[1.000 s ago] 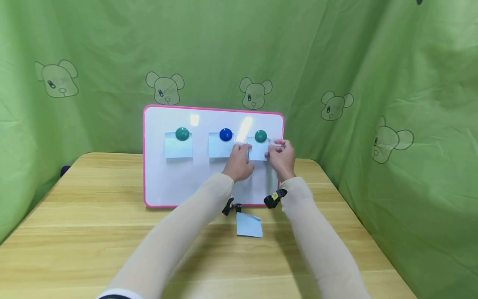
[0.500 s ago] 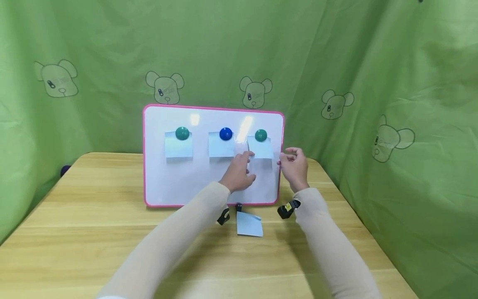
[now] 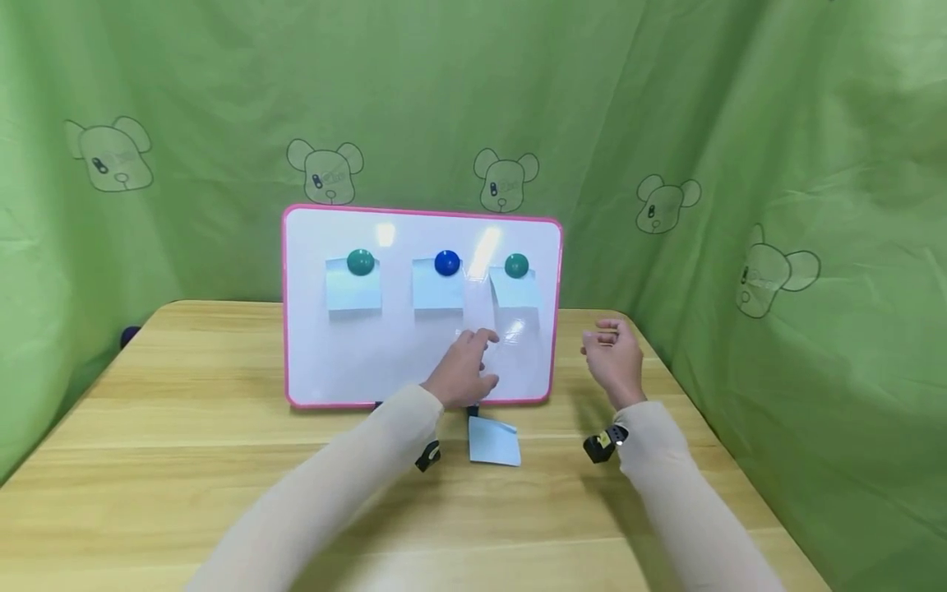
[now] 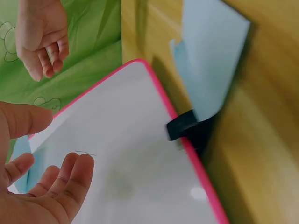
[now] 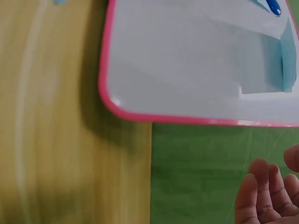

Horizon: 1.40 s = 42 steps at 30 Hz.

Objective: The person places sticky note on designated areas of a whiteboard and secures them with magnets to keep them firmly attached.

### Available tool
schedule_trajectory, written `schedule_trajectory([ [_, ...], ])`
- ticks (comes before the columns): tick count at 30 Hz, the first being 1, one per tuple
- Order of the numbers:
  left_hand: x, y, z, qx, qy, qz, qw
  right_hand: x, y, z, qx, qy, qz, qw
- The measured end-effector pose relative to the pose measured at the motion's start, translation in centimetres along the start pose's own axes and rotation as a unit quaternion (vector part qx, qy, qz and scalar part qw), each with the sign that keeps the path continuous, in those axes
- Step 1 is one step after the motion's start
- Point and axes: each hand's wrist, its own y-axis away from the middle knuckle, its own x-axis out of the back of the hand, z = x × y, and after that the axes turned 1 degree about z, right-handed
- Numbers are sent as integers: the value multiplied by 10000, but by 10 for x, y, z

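Note:
A whiteboard (image 3: pixel 333 353) with a pink frame stands on the table. Three light blue sticky notes hang on it: the left note (image 3: pixel 353 292) under a green round magnet (image 3: pixel 360 262), the middle note (image 3: pixel 436 292) under a blue magnet (image 3: pixel 447 263), the right note (image 3: pixel 516 292) under another green magnet (image 3: pixel 516 265). My left hand (image 3: pixel 462 370) is in front of the board's lower right part, fingers relaxed and holding nothing. To the right of the board, my right hand (image 3: pixel 616 360) is held in the air with loosely curled fingers and nothing in them.
A loose blue sticky note (image 3: pixel 494 441) with a curled edge lies on the wooden table (image 3: pixel 148 477), before the board's black foot (image 4: pixel 182 125). Green curtain (image 3: pixel 414 99) with bear drawings surrounds the table at the back and sides.
Both hands have come away from the right note and lowered toward me; the right hand has also moved right, past the board's edge. The right note now hangs from its magnet untouched.

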Motion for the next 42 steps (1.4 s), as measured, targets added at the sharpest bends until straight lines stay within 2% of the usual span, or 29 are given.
schedule_trajectory([
  [10,-15,16,-23,-16,-242,-455,9987,24,13,36,115,874,-61,9961],
  [17,-25,25,-28,14,-388,-738,9965,42,11,62,-215,1406,-440,9889],
  [28,-37,29,-33,-38,-601,-944,9937,65,25,84,-528,1737,-1239,9756],
  [34,-40,29,-34,100,-749,-997,9921,74,27,95,-630,1965,-1620,9650],
  [39,-40,31,-32,239,-826,-951,9918,79,28,99,-828,1881,-1911,9598],
  [42,-42,34,-30,234,-1053,-953,9896,79,29,101,-890,1856,-2035,9572],
])
